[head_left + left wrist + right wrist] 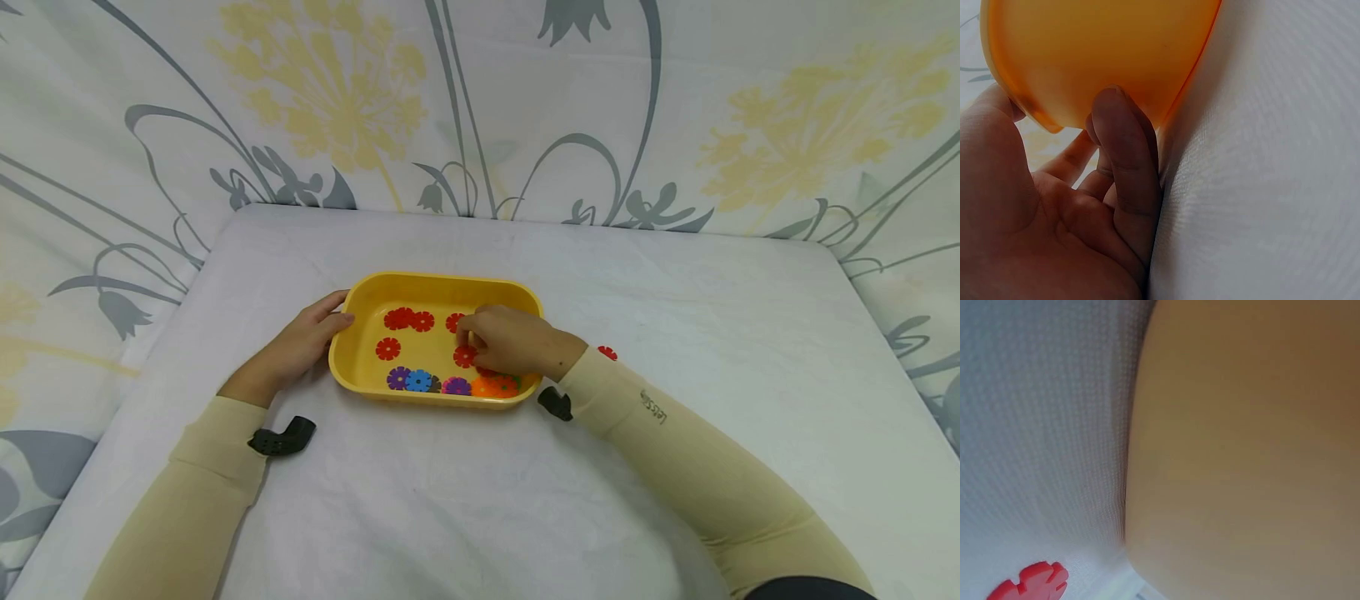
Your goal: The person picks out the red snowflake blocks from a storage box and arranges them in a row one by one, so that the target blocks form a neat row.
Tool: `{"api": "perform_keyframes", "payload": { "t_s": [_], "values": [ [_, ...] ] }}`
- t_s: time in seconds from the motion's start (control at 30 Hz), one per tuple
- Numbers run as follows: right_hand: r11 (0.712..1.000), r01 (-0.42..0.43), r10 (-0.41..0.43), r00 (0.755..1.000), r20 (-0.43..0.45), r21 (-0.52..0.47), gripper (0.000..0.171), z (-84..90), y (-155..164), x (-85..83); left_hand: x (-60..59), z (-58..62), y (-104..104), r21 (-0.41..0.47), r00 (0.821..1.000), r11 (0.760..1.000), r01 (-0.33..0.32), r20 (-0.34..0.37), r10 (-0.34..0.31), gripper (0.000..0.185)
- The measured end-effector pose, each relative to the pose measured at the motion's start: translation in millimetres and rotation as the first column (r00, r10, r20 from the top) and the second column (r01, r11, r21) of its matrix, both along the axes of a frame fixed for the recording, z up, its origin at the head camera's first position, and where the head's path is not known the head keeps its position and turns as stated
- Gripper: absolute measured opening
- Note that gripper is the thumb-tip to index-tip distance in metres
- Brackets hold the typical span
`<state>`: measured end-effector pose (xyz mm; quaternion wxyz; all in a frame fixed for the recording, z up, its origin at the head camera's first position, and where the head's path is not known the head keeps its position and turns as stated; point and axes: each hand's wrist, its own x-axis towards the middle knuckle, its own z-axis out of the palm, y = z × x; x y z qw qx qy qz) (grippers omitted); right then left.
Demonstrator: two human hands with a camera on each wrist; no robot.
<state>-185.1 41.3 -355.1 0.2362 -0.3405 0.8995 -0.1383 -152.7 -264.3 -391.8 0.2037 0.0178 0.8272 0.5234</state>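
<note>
- Flower discs [387, 348], red, blue, purple and orange among them, lie in the yellow tray [442, 292], several partly hidden by the right hand [510, 340].
- Its fingertips are hard to make out; I cannot tell whether it pinches a disc.
- The left hand [303, 337] grips the tray's end.
- A red disc [607, 352] beyond the tray is partly covered by the sleeve [675, 433].
- White cloth covers the surface [375, 500]; floral fabric [337, 83] surrounds it.

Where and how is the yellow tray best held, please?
Probably grip the yellow tray by its rim at both short ends, coming from outside, left and right: it is long and lies flat, and flower-shaped pieces inside could slide if it tilts. The left hand holds the left end.
</note>
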Motion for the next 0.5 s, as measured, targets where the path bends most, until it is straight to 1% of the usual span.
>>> {"api": "perform_keyframes", "payload": {
  "t_s": [0.1, 0.23, 0.5],
  "values": [
    [1.0, -0.007, 0.007, 1.0, 0.027, 0.007, 0.022, 0.6, -0.3, -0.6, 0.3, -0.8, -0.3, 0.009, 1.0, 1.0, 0.003, -0.003, -0.003, 0.055],
    [1.0, -0.022, 0.022, 0.998, 0.058, 0.006, 0.022, 1.5, 0.3, -0.6, 0.6, -0.7, -0.6, -0.004, 1.0, 1.0, 0.006, -0.006, -0.006, 0.055],
    [0.999, -0.044, 0.044, 0.999, 0.02, -0.013, 0.02, -0.9, 0.1, 0.0, 0.9, 1.2, 0.5, -0.009, 1.0, 1.0, -0.001, 0.001, 0.001, 0.056]
  ]
}}
